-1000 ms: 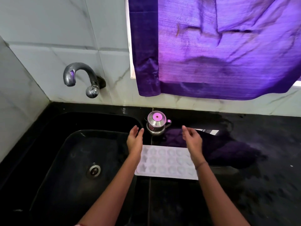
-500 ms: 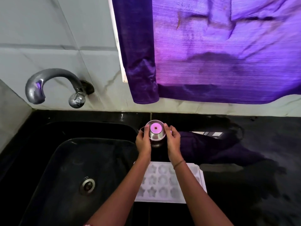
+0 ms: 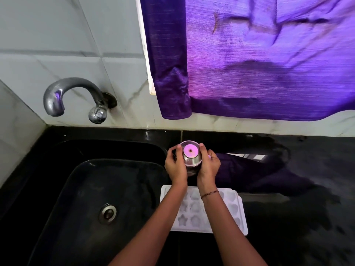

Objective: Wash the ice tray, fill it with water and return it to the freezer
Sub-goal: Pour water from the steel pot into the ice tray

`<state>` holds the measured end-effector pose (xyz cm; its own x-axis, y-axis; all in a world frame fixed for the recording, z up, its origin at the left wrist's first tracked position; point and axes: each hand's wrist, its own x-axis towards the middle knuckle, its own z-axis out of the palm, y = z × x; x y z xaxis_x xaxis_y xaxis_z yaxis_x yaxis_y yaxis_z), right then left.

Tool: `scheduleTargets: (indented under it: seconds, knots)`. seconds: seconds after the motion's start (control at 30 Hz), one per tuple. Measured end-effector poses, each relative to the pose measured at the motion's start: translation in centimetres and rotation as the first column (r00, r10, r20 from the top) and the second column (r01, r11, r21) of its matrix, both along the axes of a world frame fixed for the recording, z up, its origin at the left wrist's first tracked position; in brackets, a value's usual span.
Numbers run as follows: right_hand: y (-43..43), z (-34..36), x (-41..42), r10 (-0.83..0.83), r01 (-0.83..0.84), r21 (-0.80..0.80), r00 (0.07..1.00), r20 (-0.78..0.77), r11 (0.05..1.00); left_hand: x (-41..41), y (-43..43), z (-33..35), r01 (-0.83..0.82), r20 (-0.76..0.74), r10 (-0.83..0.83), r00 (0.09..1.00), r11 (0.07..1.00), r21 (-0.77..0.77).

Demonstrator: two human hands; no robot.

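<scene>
A white ice tray (image 3: 233,214) with star and heart moulds lies flat on the black counter, just right of the sink, partly hidden under my forearms. Behind it stands a small steel pot with a lid (image 3: 190,153). My left hand (image 3: 175,166) grips the pot's left side. My right hand (image 3: 208,165) grips its right side, fingers reaching up to the lid. Neither hand touches the tray.
A black sink (image 3: 92,198) with a steel drain (image 3: 108,213) fills the left. A curved chrome tap (image 3: 63,95) juts from the tiled wall above it. A purple curtain (image 3: 259,54) hangs over the black counter (image 3: 307,217), which looks wet.
Both hands moved forward from above the tray and closed around the steel pot. The view has shifted closer and slightly down.
</scene>
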<state>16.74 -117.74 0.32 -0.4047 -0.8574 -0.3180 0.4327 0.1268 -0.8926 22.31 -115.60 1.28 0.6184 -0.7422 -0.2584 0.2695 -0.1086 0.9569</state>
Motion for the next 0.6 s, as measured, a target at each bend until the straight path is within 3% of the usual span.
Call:
scheduleTargets:
  seconds: [0.23, 0.37, 0.47, 0.6]
  knots:
    - [2.9, 2.8, -0.6, -0.007, 0.009, -0.094, 1.000, 0.028, 0.995, 0.6, 3.5, 2.6, 0.078, -0.001, -0.079, 0.997, 0.990, -0.117]
    - [5.1, 4.0, -1.3, -0.010, 0.009, -0.119, 1.000, -0.012, 0.993, 1.8, 6.3, 2.6, 0.208, 0.238, -0.160, 0.958, 0.959, -0.194]
    - [6.7, 4.5, -2.0, -0.026, 0.021, -0.119, 0.999, -0.036, 0.993, 3.5, 8.3, 1.2, 0.283, 0.511, -0.174, 0.842, 0.948, -0.143]
    - [8.4, 4.6, -2.9, -0.016, 0.006, -0.099, 0.995, -0.102, 0.995, 6.1, 11.0, -2.2, 0.322, 0.764, -0.330, 0.554, 0.932, 0.169]
